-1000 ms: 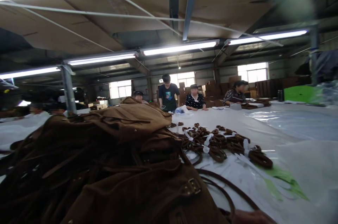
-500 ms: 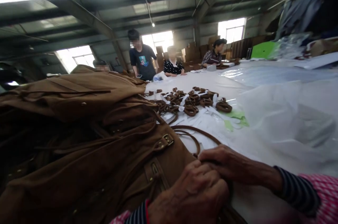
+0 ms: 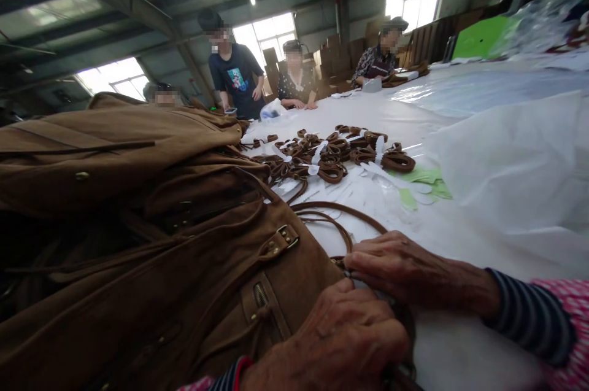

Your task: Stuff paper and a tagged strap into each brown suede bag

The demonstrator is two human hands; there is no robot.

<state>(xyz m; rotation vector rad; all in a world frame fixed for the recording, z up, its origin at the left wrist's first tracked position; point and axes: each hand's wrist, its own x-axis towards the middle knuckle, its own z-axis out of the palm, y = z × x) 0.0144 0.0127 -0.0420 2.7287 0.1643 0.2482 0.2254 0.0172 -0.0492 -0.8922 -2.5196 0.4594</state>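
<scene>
Two bare, striped-cuffed hands (image 3: 334, 339), one brass-coloured metal buckle (image 3: 293, 237), four co-workers (image 3: 237, 75) (one largely hidden) and three bright, rectangular windows (image 3: 416, 10) are counted.

Left hand (image 3: 335, 336) and right hand (image 3: 400, 268) are hiding whatever sits beneath their fingers; a brown bag (image 3: 184, 293) is running off below.

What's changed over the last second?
View tilted down. At first only part of one hand showed; now the left hand and right hand are both in view, close together at the bag's edge. Their grip is hidden.
No clear shift in the bag, strap bundles or green scraps.
</scene>
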